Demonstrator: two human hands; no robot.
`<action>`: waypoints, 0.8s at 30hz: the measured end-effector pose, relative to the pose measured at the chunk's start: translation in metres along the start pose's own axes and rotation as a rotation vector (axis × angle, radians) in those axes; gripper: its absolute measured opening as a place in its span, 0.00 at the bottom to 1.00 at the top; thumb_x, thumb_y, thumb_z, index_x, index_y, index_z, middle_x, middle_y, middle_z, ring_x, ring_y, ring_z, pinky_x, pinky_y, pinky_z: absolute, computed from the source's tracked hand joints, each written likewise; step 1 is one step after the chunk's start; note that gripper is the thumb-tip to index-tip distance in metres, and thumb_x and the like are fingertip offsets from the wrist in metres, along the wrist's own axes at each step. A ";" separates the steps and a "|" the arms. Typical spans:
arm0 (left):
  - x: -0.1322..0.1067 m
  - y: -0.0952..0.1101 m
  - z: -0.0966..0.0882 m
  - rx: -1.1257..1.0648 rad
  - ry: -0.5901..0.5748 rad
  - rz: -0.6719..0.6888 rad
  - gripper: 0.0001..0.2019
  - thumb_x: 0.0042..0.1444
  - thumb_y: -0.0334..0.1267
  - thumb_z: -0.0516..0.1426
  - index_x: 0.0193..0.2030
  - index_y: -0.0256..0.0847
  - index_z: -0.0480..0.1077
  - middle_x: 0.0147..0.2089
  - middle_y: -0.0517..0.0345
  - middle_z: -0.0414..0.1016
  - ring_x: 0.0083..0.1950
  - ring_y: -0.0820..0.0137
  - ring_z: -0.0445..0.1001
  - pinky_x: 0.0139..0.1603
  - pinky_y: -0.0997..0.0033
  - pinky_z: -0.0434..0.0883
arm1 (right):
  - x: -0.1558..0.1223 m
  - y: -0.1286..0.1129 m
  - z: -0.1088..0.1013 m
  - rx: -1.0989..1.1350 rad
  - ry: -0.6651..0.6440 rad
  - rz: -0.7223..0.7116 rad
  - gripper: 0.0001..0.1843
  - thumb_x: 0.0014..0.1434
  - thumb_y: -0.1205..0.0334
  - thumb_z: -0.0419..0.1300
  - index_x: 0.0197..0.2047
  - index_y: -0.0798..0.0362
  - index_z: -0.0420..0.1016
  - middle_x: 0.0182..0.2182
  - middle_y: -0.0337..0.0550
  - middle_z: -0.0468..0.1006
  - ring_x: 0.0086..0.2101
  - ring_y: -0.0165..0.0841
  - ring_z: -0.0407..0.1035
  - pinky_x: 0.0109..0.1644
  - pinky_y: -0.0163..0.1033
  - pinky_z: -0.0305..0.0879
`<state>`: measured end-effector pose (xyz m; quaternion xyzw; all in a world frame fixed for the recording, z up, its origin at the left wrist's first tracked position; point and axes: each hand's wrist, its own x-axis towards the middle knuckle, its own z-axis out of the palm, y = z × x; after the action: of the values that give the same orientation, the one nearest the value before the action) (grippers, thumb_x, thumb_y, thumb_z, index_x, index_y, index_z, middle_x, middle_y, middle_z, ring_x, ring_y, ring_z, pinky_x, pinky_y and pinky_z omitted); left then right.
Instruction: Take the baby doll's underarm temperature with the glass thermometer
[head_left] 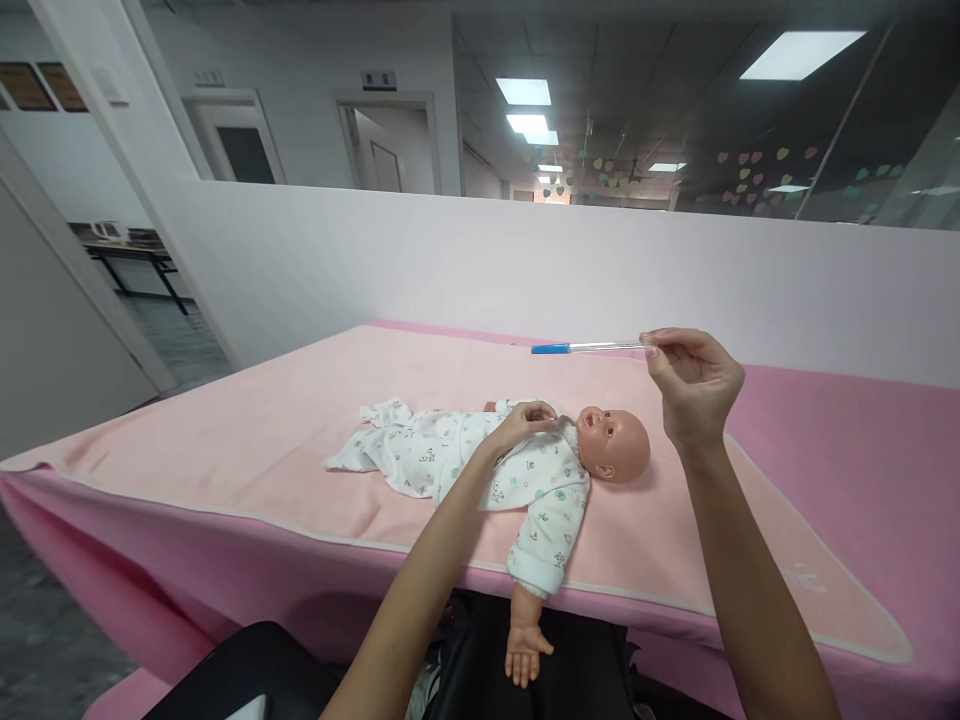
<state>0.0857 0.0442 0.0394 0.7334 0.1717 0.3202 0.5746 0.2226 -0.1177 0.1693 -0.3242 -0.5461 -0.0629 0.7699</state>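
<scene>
A baby doll point(611, 446) in a white patterned outfit lies on its back, its bald head to the right. One doll arm hangs over the front edge of the bed, palm showing. My left hand point(527, 422) rests on the doll's upper chest with bent fingers, pinching the shirt point(551, 488) near the collar. Raised above and to the right of the doll's head, my right hand point(696, 375) pinches the clear end of a thin glass thermometer point(600, 347). The thermometer is held level, and its blue end points left.
A peach mat point(255, 420) covers the pink-sheeted bed point(847, 450). Behind it runs a low white wall point(525, 265) topped by glass. Black seating point(247, 670) stands at the near side. A doorway at left shows a dark table point(135, 250).
</scene>
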 end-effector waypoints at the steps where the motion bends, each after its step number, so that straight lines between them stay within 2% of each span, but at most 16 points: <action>1: 0.000 0.000 0.000 -0.007 -0.001 0.001 0.13 0.41 0.42 0.62 0.30 0.36 0.70 0.28 0.59 0.69 0.30 0.75 0.67 0.33 0.75 0.63 | -0.001 0.001 0.000 -0.001 0.002 0.002 0.04 0.47 0.65 0.62 0.30 0.52 0.72 0.28 0.38 0.74 0.33 0.29 0.70 0.41 0.40 0.70; 8: -0.001 -0.001 0.001 -0.020 0.002 0.001 0.12 0.41 0.41 0.62 0.30 0.35 0.69 0.28 0.59 0.70 0.31 0.75 0.68 0.34 0.75 0.63 | -0.007 0.005 -0.002 -0.020 -0.004 0.004 0.04 0.47 0.68 0.61 0.30 0.52 0.72 0.28 0.38 0.74 0.34 0.29 0.71 0.42 0.39 0.70; 16: -0.003 0.001 0.001 -0.013 -0.004 -0.008 0.13 0.42 0.42 0.62 0.31 0.35 0.70 0.29 0.58 0.71 0.31 0.74 0.68 0.34 0.74 0.64 | -0.014 0.012 -0.003 0.040 0.015 -0.087 0.08 0.45 0.74 0.60 0.29 0.53 0.73 0.28 0.38 0.74 0.34 0.30 0.71 0.42 0.43 0.70; 24: 0.000 -0.002 0.001 -0.020 -0.010 0.010 0.13 0.42 0.41 0.63 0.31 0.34 0.69 0.30 0.58 0.70 0.31 0.75 0.68 0.33 0.75 0.63 | -0.025 0.010 0.001 -0.021 0.074 -0.134 0.07 0.47 0.73 0.61 0.29 0.52 0.74 0.29 0.38 0.76 0.34 0.32 0.72 0.42 0.45 0.71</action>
<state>0.0863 0.0444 0.0374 0.7300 0.1619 0.3211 0.5812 0.2168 -0.1155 0.1429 -0.2923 -0.5372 -0.1320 0.7801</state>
